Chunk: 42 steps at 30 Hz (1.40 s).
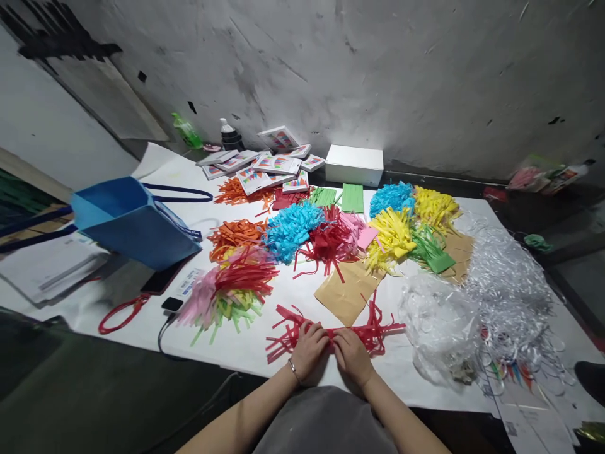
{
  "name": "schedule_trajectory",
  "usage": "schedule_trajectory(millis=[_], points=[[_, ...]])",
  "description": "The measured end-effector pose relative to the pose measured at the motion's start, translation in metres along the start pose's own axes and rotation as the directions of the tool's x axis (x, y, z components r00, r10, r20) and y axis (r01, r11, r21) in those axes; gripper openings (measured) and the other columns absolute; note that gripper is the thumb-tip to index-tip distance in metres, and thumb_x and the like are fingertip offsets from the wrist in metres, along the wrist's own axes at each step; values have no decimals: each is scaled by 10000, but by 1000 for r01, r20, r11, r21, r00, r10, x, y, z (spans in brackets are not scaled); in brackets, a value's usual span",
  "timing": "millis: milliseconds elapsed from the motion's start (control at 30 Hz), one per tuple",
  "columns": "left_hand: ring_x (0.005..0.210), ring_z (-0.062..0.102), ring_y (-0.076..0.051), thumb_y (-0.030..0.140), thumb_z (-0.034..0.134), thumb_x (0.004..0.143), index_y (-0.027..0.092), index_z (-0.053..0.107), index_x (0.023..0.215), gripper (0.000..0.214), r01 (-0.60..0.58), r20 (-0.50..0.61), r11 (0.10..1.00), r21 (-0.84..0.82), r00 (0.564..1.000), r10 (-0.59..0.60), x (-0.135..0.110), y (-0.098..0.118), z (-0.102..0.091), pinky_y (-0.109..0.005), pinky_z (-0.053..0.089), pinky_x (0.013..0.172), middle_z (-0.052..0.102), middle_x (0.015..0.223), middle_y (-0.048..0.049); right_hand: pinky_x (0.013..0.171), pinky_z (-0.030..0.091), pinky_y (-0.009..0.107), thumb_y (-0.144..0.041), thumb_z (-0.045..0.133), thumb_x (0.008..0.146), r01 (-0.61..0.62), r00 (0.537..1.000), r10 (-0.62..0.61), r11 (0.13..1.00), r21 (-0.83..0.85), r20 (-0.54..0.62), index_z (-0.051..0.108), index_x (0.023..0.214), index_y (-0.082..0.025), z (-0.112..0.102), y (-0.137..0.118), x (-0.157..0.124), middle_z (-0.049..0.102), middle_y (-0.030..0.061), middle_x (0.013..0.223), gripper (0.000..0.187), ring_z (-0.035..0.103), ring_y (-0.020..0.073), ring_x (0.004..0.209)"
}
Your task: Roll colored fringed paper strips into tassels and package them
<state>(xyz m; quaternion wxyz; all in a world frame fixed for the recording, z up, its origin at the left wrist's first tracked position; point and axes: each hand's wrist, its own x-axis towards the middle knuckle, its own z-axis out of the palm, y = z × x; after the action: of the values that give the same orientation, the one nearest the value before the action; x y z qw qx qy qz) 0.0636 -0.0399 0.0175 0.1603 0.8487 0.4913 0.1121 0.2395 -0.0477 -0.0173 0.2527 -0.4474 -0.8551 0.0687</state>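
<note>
A red fringed paper strip (pixel 378 331) lies on the white sheet (pixel 246 347) in front of me, its cut strands fanning out to both sides. My left hand (pixel 309 350) and my right hand (pixel 350 354) sit side by side over its middle, fingers curled down and pinching the red paper between them. A thin bracelet is on my left wrist. A brown paper piece (pixel 345 291) lies just beyond my hands.
Piles of fringed paper in orange (pixel 234 234), blue (pixel 290 230), red (pixel 331 243), yellow (pixel 392 236) and green fill the middle. A mixed tassel bundle (pixel 227 293) lies left. Clear plastic wrappers (pixel 496 296) heap up right. A blue bag (pixel 132 221), a phone, a white box (pixel 354 165) and printed cards sit further off.
</note>
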Motion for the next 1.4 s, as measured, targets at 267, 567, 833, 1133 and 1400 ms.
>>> schedule_trajectory(millis=[267,567,833,1133,1400], points=[[983,519,-207,242,455,940,235,661,904,209,29,6,999,-29,1000,-28,-9,-18,4,-445,254,980,664,970,-28,842,396,332,-177,470,924,-96,994,98,995,-39,51,630,876,-191,-10,10,-12,628,46,899,168,537,189,865],[905,506,-266,245,467,886,172,681,786,248,395,-77,904,162,919,-388,15,-4,-4,-435,324,789,615,930,-96,822,315,397,-210,519,909,-335,938,346,921,-197,22,596,824,-180,-11,7,17,597,70,771,119,519,229,794],[1087,469,-285,341,602,830,205,636,994,216,218,-146,970,112,969,-201,8,-8,-1,-491,270,958,581,1181,-96,982,230,439,-191,529,905,-100,989,112,988,-119,98,613,826,-216,-10,6,11,634,33,862,119,520,204,905],[900,509,-189,224,616,855,231,656,779,86,22,-201,999,28,979,-16,0,-14,20,-415,284,910,657,873,1,978,256,417,-204,533,913,29,997,-23,996,-86,76,630,925,-229,0,2,9,639,24,839,100,540,190,865],[907,517,-190,263,577,888,274,666,897,90,-49,-158,999,-5,986,48,-19,-24,18,-408,264,889,670,866,8,1056,192,449,-157,482,924,56,998,-58,996,-63,-20,633,1032,-227,-12,23,-30,677,40,964,198,539,198,991]])
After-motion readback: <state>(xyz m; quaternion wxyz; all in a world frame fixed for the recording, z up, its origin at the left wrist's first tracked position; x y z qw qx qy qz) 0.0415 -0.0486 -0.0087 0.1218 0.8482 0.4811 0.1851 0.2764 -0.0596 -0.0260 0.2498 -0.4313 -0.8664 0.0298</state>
